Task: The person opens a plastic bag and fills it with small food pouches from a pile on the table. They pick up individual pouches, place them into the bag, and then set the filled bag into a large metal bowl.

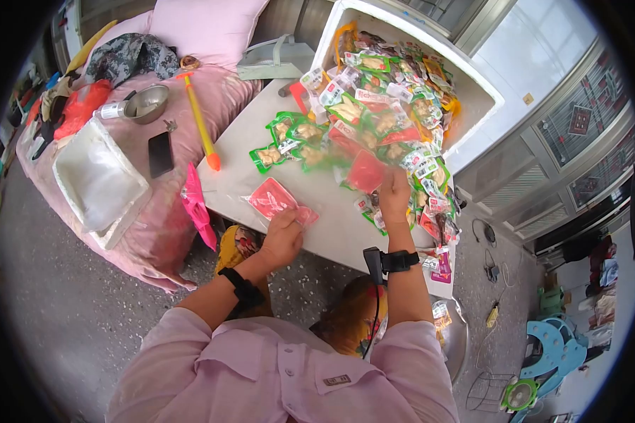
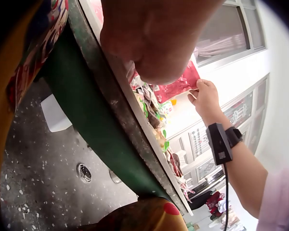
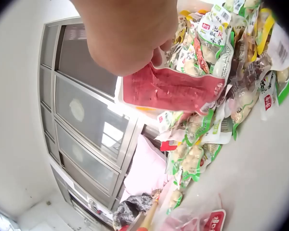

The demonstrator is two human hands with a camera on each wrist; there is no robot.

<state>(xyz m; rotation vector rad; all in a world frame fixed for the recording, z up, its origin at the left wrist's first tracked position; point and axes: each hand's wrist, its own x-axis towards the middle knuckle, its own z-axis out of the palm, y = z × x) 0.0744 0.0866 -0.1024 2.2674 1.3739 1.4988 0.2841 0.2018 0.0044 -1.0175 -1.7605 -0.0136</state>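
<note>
My right hand (image 1: 395, 194) pinches the edge of a flat red packet (image 3: 173, 91) and holds it over the heap of snack packets (image 1: 353, 109). The heap is made of small clear packs with green, white and red printing and pale food inside. Nearer the table's front edge, my left hand (image 1: 283, 238) grips the near side of a clear plastic bag (image 1: 307, 213) with a red panel (image 1: 270, 197). In the left wrist view the back of that hand (image 2: 154, 38) hides its fingertips.
A white foam box (image 1: 483, 92) full of packets lies tipped at the table's far end. On the pink bed to the left are a foam lid (image 1: 99, 176), a phone (image 1: 160, 154), a metal bowl (image 1: 147, 103) and a yellow-orange stick (image 1: 201, 123).
</note>
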